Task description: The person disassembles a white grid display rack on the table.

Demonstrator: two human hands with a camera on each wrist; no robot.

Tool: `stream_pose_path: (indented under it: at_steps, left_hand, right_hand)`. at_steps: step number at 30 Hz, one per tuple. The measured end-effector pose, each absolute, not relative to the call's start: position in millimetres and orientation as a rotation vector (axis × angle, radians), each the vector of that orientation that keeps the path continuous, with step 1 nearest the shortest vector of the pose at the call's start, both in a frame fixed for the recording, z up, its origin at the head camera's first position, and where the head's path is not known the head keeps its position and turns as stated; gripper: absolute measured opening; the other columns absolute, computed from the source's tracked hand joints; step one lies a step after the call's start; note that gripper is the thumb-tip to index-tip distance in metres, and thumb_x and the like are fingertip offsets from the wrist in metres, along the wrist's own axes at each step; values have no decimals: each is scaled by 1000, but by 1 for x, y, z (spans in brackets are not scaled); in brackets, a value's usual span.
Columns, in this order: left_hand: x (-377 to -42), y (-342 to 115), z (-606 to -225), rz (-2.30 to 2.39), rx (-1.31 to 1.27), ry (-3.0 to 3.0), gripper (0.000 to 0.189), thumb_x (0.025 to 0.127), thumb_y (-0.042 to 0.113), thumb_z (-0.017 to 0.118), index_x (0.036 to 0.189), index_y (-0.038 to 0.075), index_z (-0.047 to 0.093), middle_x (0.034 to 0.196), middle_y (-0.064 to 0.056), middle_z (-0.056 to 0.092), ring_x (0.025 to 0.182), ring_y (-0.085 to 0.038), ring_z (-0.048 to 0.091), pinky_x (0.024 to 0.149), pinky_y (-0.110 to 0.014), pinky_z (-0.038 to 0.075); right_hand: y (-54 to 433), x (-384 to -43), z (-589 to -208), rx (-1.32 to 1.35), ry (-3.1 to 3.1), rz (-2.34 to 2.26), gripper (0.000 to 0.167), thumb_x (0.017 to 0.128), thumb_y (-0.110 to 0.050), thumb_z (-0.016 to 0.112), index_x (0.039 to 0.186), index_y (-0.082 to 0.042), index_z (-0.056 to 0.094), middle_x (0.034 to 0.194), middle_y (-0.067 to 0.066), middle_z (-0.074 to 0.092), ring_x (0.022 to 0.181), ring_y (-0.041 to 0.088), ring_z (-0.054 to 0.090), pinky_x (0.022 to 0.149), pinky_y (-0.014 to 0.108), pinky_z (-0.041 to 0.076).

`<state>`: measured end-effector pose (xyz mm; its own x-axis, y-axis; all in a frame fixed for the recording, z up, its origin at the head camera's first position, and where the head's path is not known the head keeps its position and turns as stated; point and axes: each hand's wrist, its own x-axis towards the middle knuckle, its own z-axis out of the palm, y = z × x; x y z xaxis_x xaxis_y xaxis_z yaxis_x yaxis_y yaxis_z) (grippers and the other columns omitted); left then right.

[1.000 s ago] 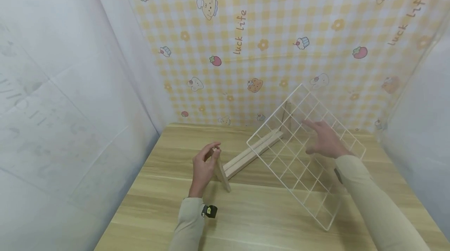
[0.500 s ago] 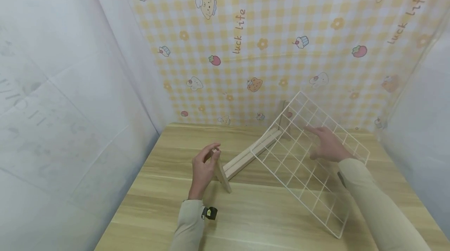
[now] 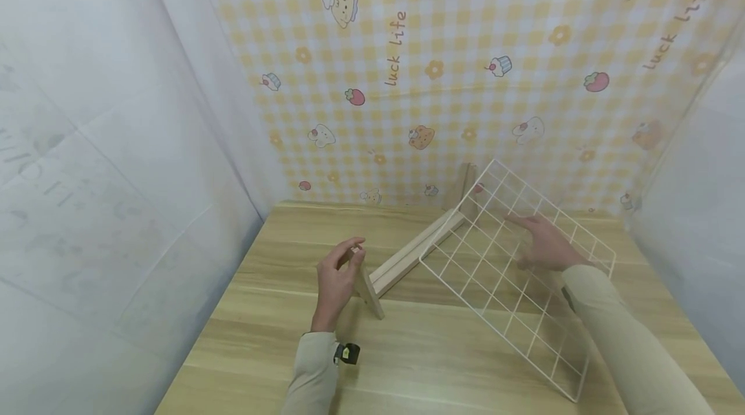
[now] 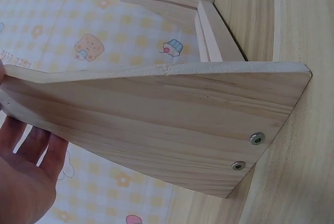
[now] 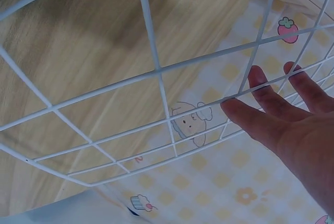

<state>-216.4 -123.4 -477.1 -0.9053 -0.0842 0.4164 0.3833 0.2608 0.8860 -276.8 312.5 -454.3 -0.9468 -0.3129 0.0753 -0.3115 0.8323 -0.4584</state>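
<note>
My left hand (image 3: 337,279) pinches the top end of the near wooden side panel (image 4: 156,114) of a two-sided stand, thumb on one side and fingers on the other. Two round bolt heads (image 4: 257,138) show near that panel's foot. A pair of pale wooden crossbars (image 3: 416,256) runs back to the far side panel (image 3: 468,189). With my right hand (image 3: 547,244) I hold a white wire grid panel (image 3: 483,315), tilted above the table to the right of the stand. In the right wrist view, the thumb and fingertips (image 5: 257,75) are right at its wires.
Everything is over a wood-grain tabletop (image 3: 419,357). Behind it hangs a yellow checked cloth (image 3: 465,105) with printed figures, close to the far side panel. White sheets (image 3: 116,163) stand at left and right.
The wire grid panel has come down and shifted a little to the right, its tilt changing, with the right hand moving along. The left hand and the stand stay nearly where they were.
</note>
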Motion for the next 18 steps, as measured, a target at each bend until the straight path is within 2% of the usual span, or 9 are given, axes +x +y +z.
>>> stream_pose_path:
  at_steps: [3, 7, 13, 18]
  left_hand:
    - [-216, -122, -477, -1673, -282, -2146, 22, 97, 19, 67, 119, 15, 72, 106, -6, 74, 101, -14, 70, 100, -44, 55]
    - [-214, -122, -477, -1665, -281, -2139, 22, 96, 14, 67, 118, 13, 72, 107, -8, 74, 104, -26, 72, 100, -48, 56]
    - [-212, -121, -476, -1634, -280, -2156, 23, 95, 12, 68, 118, 13, 72, 113, -10, 74, 111, -32, 70, 101, -52, 55]
    - [-210, -120, -476, -1616, -276, -2157, 22, 95, 15, 69, 117, 13, 73, 116, -9, 74, 113, -29, 69, 100, -52, 55]
  right_hand:
    - [313, -276, -454, -515, 2982, -773, 105, 55, -8, 86, 150, -6, 42, 146, 38, 41, 125, 57, 46, 84, 67, 54]
    - [313, -277, -456, -522, 2959, -797, 105, 53, -4, 84, 150, -8, 44, 147, 38, 39, 125, 57, 45, 73, 52, 59]
    - [315, -275, -463, -493, 2906, -829, 106, 52, 4, 80, 151, -11, 44, 148, 37, 37, 121, 52, 48, 57, 28, 54]
    - [314, -273, -466, -515, 2898, -791, 106, 51, 3, 81, 150, -10, 44, 144, 39, 39, 107, 45, 58, 56, 26, 53]
